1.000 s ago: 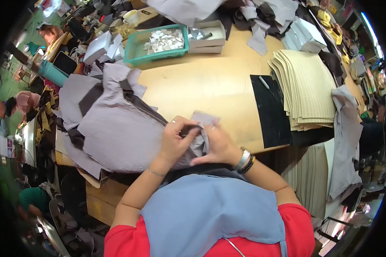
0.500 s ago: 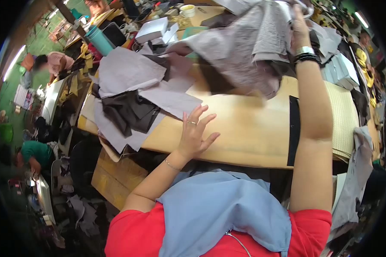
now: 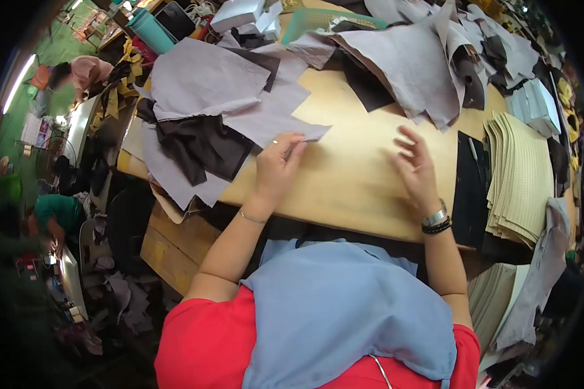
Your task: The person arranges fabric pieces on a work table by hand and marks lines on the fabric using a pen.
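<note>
My left hand (image 3: pixel 279 165) pinches the pointed corner of a pale grey-mauve fabric piece (image 3: pixel 256 124) at the left of the table. That piece belongs to a heap of cut cloth, with a dark brown fabric piece (image 3: pixel 204 146) lying across the heap's front. Over the bare wood my right hand (image 3: pixel 416 167) is raised with its fingers apart, holding nothing. Beyond it lies a second pile of grey fabric (image 3: pixel 402 61), with dark cloth showing underneath.
Right of the wooden table top (image 3: pixel 357 188) are a dark strip (image 3: pixel 468 188) with a pen-like item on it and a stack of cream textured sheets (image 3: pixel 516 178). A green basket (image 3: pixel 298 24), white boxes (image 3: pixel 237 14) and a teal bottle (image 3: pixel 150 31) stand behind. Two people work at left.
My right hand has let go of the grey fabric at the far side and come back toward me. My left hand has closed on the corner of the left heap's cloth.
</note>
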The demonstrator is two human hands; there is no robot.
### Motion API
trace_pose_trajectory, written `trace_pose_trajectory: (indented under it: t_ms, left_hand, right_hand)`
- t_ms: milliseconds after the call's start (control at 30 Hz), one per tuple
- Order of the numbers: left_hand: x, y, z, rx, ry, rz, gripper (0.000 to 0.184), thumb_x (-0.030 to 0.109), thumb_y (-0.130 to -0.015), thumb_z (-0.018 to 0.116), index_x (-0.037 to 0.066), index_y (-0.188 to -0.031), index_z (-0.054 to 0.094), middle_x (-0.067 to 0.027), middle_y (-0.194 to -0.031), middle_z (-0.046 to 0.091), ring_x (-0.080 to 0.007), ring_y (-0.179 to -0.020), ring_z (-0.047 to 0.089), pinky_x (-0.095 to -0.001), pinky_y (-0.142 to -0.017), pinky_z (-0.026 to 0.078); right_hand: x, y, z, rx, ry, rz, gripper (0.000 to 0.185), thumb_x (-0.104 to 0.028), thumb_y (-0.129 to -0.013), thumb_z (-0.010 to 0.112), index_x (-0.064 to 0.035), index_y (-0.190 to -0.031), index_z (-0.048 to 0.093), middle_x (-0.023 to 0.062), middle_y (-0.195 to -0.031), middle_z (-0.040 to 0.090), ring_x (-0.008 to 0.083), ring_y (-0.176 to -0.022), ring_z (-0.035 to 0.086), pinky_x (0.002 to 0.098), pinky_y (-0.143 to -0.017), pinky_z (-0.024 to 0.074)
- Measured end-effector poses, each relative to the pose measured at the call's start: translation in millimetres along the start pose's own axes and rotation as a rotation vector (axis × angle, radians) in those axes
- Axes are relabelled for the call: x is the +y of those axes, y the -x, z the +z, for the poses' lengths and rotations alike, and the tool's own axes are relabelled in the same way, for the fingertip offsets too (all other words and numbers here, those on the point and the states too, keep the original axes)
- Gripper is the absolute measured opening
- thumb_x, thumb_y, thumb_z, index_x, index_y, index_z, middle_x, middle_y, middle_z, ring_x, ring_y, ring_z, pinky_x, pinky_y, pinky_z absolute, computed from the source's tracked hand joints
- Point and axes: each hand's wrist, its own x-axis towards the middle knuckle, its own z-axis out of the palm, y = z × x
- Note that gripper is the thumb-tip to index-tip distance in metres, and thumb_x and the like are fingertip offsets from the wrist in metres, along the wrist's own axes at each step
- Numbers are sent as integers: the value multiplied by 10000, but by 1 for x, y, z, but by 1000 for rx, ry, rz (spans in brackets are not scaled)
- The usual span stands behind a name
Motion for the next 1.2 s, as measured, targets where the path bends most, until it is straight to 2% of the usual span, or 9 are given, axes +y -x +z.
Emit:
trace_pose_trajectory:
  t_ms: [67,200,333,667,800,900,967,1067,1200]
  left_hand:
    - [19,9,21,-62,212,53,150,96,-885,693,11,-1007,673,-143,-1009,695,-277,-933,682,-340,-792,546]
    - [59,23,48,-476,375,140,182,96,-860,740,20,-1020,697,-146,-1077,682,-255,-993,666,-324,-827,542]
    - [65,23,43,-344,-68,443,430,203,-708,857,88,-1088,692,-137,-1215,633,-283,-977,656,-359,-821,549]
    - [30,11,42,-242,-494,442,327,219,-746,788,181,-1059,703,10,-1154,635,-231,-1063,559,-385,-897,392]
    - [31,6,53,-287,-454,502,251,182,-766,771,173,-1010,715,8,-1115,647,-212,-1051,562,-390,-886,390]
    - [33,0,57,-351,-376,479,168,171,-797,755,150,-961,727,3,-1007,679,-195,-983,587,-402,-880,389]
    - [36,-5,55,-422,-281,345,113,180,-823,743,127,-922,736,-6,-916,696,-192,-921,604,-412,-879,390]
    - [27,-11,58,-484,-182,233,173,287,-875,700,122,-855,747,-19,-790,702,-198,-821,612,-379,-794,379]
    - [25,-14,57,-572,-137,104,179,230,-874,702,60,-827,734,-39,-737,681,-193,-760,598,-357,-758,420]
  right_hand:
    - [-22,20,16,-126,246,-119,871,-128,-736,844,-116,-1464,367,87,-1448,470,232,-1226,553,372,-928,503]
    - [-22,29,30,-155,272,-280,522,-72,-739,766,-64,-1231,591,121,-1209,636,253,-1018,649,353,-842,518]
    - [-15,22,-9,-90,467,-408,220,-5,-728,674,-29,-944,705,129,-946,710,278,-839,669,351,-774,518]
    - [-11,63,-34,-44,866,-448,379,28,-699,696,-160,-1027,718,44,-1220,637,264,-1164,579,525,-1106,320]
    - [-3,69,-31,-155,833,-485,360,-15,-714,695,-210,-1016,721,-11,-1041,692,197,-1085,631,541,-1159,256]
    - [6,67,-36,-20,537,-208,76,-66,-836,686,-86,-907,701,38,-871,676,210,-926,632,506,-1119,337]
    - [3,65,-27,180,103,-61,168,-112,-917,669,21,-816,669,83,-681,615,189,-721,592,439,-1047,431]
    - [6,61,-26,183,172,-101,271,-130,-916,679,14,-703,595,77,-568,498,156,-570,454,408,-1018,453]
    - [24,60,-35,136,316,-143,406,-136,-910,690,-16,-598,460,65,-507,350,157,-494,270,413,-1011,457]
